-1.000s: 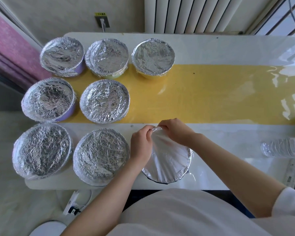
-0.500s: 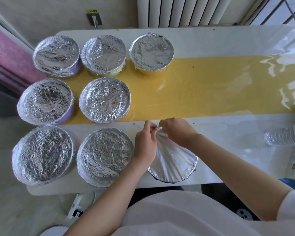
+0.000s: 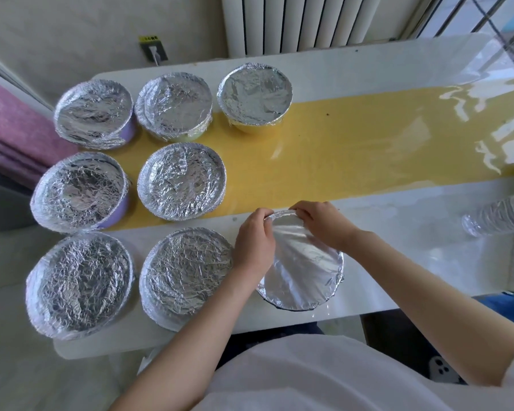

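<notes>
A round dish covered with smooth aluminium foil (image 3: pixel 301 268) stands near the table's front edge. My left hand (image 3: pixel 254 237) curls over its far left rim and pinches the foil there. At the far rim, my right hand (image 3: pixel 321 222) pinches the foil with bent fingers, close to the left hand. The foil is folded down around the near and right rim. The dish underneath is almost wholly hidden; only a dark edge shows at the front.
Several foil-covered bowls (image 3: pixel 184 180) stand in rows on the left half of the white and yellow table (image 3: pixel 339 149). A clear plastic bottle (image 3: pixel 496 216) lies at the right edge. A radiator (image 3: pixel 309 22) stands behind the table.
Both hands stay at the far rim of the foil; the bunched foil between them now lies flatter against the rim. The camera has shifted a little.
</notes>
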The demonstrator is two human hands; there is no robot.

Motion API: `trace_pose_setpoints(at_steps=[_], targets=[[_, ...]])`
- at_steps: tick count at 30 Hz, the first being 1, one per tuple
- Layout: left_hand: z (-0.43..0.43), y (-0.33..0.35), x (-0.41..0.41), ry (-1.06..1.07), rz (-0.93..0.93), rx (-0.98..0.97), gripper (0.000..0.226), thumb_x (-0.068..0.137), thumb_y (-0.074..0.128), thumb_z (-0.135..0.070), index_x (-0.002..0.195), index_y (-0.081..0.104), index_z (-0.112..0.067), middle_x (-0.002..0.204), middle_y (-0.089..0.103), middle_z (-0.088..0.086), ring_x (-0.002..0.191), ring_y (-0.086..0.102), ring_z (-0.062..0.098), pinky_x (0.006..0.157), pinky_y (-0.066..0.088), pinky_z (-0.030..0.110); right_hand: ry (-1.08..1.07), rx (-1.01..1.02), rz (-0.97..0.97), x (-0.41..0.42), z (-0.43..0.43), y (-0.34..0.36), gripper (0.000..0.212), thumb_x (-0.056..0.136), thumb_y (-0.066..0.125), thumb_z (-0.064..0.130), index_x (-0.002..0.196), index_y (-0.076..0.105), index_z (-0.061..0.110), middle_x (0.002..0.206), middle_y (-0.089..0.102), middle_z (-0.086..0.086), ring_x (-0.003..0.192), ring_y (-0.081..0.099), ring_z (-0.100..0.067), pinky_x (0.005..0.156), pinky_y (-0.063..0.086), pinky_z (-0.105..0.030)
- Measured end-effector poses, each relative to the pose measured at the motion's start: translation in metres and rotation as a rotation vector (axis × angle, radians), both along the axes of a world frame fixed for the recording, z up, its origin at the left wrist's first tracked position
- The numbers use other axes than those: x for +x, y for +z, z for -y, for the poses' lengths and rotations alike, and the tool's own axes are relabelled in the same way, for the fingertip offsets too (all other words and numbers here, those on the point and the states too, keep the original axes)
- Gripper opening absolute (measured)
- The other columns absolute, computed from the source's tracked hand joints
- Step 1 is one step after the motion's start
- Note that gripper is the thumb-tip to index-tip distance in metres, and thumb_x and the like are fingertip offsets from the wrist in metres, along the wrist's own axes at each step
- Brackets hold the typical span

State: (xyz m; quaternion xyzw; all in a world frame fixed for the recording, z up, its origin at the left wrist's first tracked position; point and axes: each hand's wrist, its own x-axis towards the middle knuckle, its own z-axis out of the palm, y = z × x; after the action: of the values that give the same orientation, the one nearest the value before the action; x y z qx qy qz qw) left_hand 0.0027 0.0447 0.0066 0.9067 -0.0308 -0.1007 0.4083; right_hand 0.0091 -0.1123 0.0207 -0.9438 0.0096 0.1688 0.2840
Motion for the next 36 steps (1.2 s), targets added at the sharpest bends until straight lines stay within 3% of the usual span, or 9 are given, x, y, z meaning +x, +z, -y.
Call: trace_pose_setpoints(at_steps=[6,11,14,19,22,26,29,33,36], targets=[[-0.001,-0.002,0.007,0.011,0.048,-0.037,0.020,0.095,0.048,-0.007,0.102,0.066,-0.006,0.093,0.070,0.011,0.083,0.062,0.023,0.061,0.033,0.019,-0.020,-0.038,-0.010,-0.003,-0.006,0.000,0.031,0.093,0.043,0.005,0.121,0.057,0.009,0.106,0.066,-0.021,0.093,0.059,-0.036,0.073,0.040,-0.034],[-0.002,-0.005,0.007,0.011,0.075,-0.047,0.020,0.094,0.049,-0.006,0.102,0.068,-0.006,0.093,0.071,0.010,0.085,0.064,0.024,0.062,0.035,0.018,-0.026,-0.066,-0.034,0.002,-0.008,-0.002,0.034,0.092,0.037,0.001,0.117,0.059,0.008,0.102,0.066,-0.020,0.087,0.059,-0.034,0.067,0.039,-0.032],[-0.003,-0.004,0.007,-0.008,0.071,-0.060,0.021,0.095,0.048,-0.006,0.104,0.067,-0.006,0.094,0.071,0.010,0.086,0.064,0.023,0.062,0.034,0.016,0.023,-0.056,-0.058,0.007,-0.011,0.000,0.032,0.094,0.035,0.002,0.118,0.058,0.006,0.106,0.065,-0.018,0.094,0.058,-0.033,0.074,0.039,-0.034],[-0.003,-0.004,0.005,-0.036,0.082,-0.057,0.022,0.096,0.047,-0.007,0.106,0.067,-0.007,0.096,0.071,0.010,0.088,0.064,0.024,0.064,0.035,0.017,0.001,-0.078,-0.033,0.005,-0.017,0.000,0.029,0.091,0.040,0.000,0.110,0.060,0.006,0.094,0.066,-0.020,0.074,0.051,-0.030,0.064,0.036,-0.034],[-0.003,-0.004,0.004,-0.033,0.081,-0.037,0.022,0.096,0.047,-0.007,0.106,0.066,-0.008,0.095,0.071,0.010,0.086,0.065,0.024,0.065,0.037,0.018,0.033,-0.098,-0.037,0.005,-0.018,0.002,0.031,0.089,0.041,0.001,0.112,0.061,0.008,0.096,0.067,-0.019,0.080,0.057,-0.033,0.068,0.042,-0.035],[-0.005,-0.003,0.004,-0.058,0.080,-0.054,0.022,0.095,0.046,-0.004,0.105,0.066,-0.008,0.093,0.071,0.009,0.085,0.065,0.024,0.064,0.037,0.019,0.080,-0.052,-0.030,0.002,-0.020,0.007,0.028,0.092,0.047,0.010,0.116,0.061,0.011,0.100,0.068,-0.013,0.088,0.058,-0.031,0.069,0.037,-0.031],[-0.006,-0.002,0.004,-0.107,0.074,-0.061,0.022,0.096,0.045,-0.005,0.105,0.064,-0.006,0.096,0.070,0.010,0.088,0.063,0.025,0.069,0.041,0.025,0.061,-0.081,0.012,0.001,-0.022,0.002,0.032,0.090,0.045,0.005,0.116,0.062,0.012,0.102,0.068,-0.014,0.089,0.059,-0.032,0.068,0.037,-0.031],[-0.006,-0.002,0.008,-0.113,0.042,-0.038,0.016,0.096,0.046,-0.010,0.105,0.058,-0.003,0.107,0.056,0.010,0.085,0.053,0.019,0.071,0.034,0.017,0.015,-0.104,0.034,-0.001,-0.024,-0.008,0.039,0.085,0.043,-0.001,0.115,0.062,0.016,0.104,0.068,-0.013,0.092,0.062,-0.033,0.073,0.047,-0.036],[-0.007,-0.003,0.010,-0.088,0.021,-0.059,0.011,0.095,0.051,-0.011,0.095,0.058,-0.002,0.099,0.051,0.010,0.081,0.048,0.019,0.070,0.033,0.018,-0.017,-0.103,0.024,-0.003,-0.023,-0.008,0.036,0.087,0.043,0.001,0.116,0.060,0.016,0.106,0.068,-0.013,0.094,0.061,-0.032,0.075,0.046,-0.036]])
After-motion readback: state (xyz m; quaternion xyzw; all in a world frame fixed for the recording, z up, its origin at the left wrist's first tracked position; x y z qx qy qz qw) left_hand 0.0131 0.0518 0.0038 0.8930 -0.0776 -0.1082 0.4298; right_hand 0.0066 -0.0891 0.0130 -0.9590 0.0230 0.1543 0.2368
